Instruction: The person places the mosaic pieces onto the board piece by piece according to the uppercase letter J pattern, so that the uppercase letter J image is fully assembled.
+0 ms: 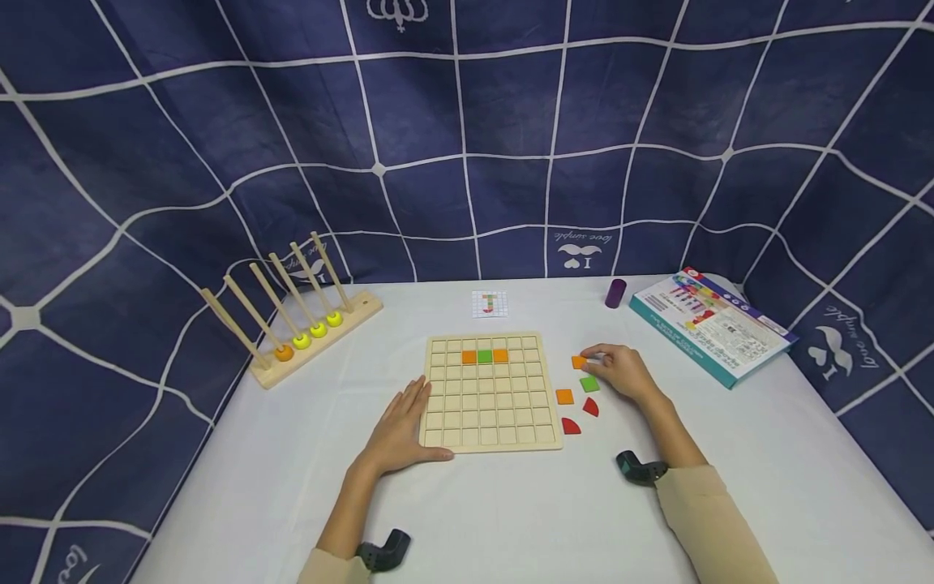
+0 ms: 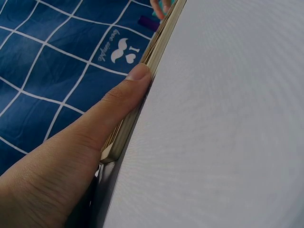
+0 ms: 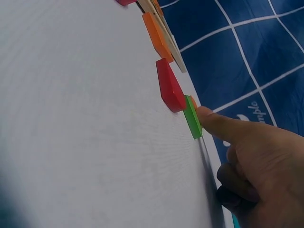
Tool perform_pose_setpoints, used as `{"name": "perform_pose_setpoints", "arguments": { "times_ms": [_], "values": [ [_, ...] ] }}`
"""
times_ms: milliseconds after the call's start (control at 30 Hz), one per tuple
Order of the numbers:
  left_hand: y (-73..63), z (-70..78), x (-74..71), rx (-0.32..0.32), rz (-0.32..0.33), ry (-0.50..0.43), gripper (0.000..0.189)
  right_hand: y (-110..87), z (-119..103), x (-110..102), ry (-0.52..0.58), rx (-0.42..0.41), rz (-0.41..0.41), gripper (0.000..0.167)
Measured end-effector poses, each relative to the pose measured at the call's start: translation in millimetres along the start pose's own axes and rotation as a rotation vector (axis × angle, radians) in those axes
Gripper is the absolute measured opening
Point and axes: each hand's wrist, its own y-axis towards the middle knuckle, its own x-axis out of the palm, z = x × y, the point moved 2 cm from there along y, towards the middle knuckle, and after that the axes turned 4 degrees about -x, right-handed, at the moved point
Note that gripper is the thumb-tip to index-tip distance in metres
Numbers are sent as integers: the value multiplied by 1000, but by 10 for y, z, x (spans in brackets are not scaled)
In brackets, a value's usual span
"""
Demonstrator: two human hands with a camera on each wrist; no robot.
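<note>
Picking up seems the step: the right hand (image 1: 623, 374) pinches an orange tile (image 1: 577, 362), the left hand (image 1: 399, 431) lies spread against the board (image 1: 489, 410) between them, and next probably calls for a leftward lift.

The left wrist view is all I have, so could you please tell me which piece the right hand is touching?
Observer: The right hand has its fingers on an orange square tile, to the right of the board.
Operator: Thank you; which tiles are on the board itself?
Observer: Three, side by side in one row: a green tile between two orange ones.
Operator: And could you say what lies just past the board's far edge?
Observer: A small white card printed with a colored, J-like shape.
</note>
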Motion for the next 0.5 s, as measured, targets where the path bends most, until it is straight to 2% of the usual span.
{"name": "perform_pose_setpoints", "arguments": {
  "times_ms": [167,233,367,500],
  "values": [
    [11,-13,16,-26,-33,0,130,2,22,5,-23,40,-13,34],
    [10,-14,14,-27,-31,-4,130,1,19,9,-34,33,-9,34],
    [5,-13,6,-20,-9,-11,130,4,-31,44,-48,7,34,31],
    [3,-15,10,-18,-5,-14,130,22,-172,125,-50,-23,90,31]
  ]
}}
